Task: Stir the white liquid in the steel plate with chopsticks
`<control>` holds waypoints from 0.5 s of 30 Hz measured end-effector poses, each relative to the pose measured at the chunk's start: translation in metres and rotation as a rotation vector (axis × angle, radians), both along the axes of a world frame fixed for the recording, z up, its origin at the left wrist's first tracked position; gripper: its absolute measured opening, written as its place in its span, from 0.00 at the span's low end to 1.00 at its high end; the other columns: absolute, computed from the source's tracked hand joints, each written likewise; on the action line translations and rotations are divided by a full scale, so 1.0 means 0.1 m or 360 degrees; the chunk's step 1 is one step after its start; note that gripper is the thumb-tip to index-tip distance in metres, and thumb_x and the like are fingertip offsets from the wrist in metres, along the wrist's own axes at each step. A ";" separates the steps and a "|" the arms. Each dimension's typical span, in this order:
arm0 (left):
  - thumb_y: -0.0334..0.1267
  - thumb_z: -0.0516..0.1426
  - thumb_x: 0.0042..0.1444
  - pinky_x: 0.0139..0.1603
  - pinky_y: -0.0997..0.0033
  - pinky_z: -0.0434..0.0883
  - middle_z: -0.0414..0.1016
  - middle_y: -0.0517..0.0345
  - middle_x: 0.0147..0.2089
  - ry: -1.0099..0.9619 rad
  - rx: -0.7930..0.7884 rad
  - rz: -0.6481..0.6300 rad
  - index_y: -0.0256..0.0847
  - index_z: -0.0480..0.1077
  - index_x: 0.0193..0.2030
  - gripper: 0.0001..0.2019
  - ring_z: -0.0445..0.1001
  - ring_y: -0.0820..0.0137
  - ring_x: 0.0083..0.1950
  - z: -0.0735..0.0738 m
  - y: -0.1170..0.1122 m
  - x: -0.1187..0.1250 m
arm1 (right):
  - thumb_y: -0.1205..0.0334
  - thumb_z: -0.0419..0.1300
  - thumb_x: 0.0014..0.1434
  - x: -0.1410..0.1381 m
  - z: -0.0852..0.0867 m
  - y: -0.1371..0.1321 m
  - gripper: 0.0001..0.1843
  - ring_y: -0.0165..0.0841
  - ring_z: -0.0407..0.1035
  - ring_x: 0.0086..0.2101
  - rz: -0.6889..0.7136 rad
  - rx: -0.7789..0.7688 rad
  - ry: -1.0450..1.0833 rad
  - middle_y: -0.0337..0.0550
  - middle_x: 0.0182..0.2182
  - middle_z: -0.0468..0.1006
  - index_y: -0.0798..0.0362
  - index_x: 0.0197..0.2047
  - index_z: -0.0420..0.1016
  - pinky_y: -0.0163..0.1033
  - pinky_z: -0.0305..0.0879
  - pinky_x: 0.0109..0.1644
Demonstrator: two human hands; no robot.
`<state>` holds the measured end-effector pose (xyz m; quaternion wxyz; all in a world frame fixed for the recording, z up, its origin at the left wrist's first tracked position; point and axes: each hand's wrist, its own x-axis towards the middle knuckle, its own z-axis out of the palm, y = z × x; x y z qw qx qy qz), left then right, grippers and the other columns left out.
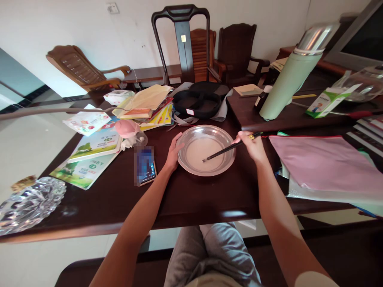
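A shiny metal basin (207, 170) stands on the dark table with a pale, whitish content (197, 149) in its bottom, liquid or batter, I cannot tell which. My left hand (174, 151) grips its left rim, thumb over the edge and fingers along the outside. Black chopsticks (223, 152) slant down to the left across the basin, their tips in or at the surface of the pale content. Closed around their upper part is my right hand (251, 145), just beyond the basin's right rim.
Left of the basin lie a phone (145, 165), a pink-capped bottle (130, 131), booklets (92, 145) and a glass dish (32, 203). Behind it sits a black case (197, 101). A green thermos (291, 79) stands back right, near a pink folder (326, 163).
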<state>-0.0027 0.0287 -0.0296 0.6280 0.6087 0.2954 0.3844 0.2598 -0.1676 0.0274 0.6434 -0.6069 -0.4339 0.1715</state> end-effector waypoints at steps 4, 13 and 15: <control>0.51 0.68 0.55 0.75 0.43 0.66 0.72 0.50 0.73 -0.0004 0.0009 -0.0001 0.49 0.72 0.66 0.32 0.69 0.47 0.73 -0.01 0.00 0.00 | 0.27 0.67 0.56 -0.08 0.01 0.04 0.30 0.41 0.82 0.34 0.0128 -0.0037 -0.0116 0.43 0.29 0.86 0.47 0.26 0.81 0.47 0.76 0.48; 0.52 0.68 0.56 0.75 0.42 0.64 0.71 0.48 0.73 0.0016 0.0074 0.0002 0.48 0.73 0.66 0.31 0.67 0.45 0.74 0.00 0.00 -0.01 | 0.27 0.65 0.58 0.03 -0.02 0.00 0.31 0.40 0.80 0.29 -0.0063 0.0010 0.0009 0.41 0.21 0.80 0.46 0.22 0.76 0.48 0.77 0.45; 0.52 0.68 0.55 0.75 0.42 0.65 0.72 0.49 0.72 0.0012 0.0061 0.0004 0.49 0.72 0.65 0.32 0.68 0.45 0.74 -0.01 0.01 0.00 | 0.26 0.66 0.57 -0.04 0.00 0.03 0.31 0.41 0.81 0.32 0.0102 -0.0044 -0.0053 0.42 0.24 0.83 0.46 0.24 0.78 0.47 0.77 0.45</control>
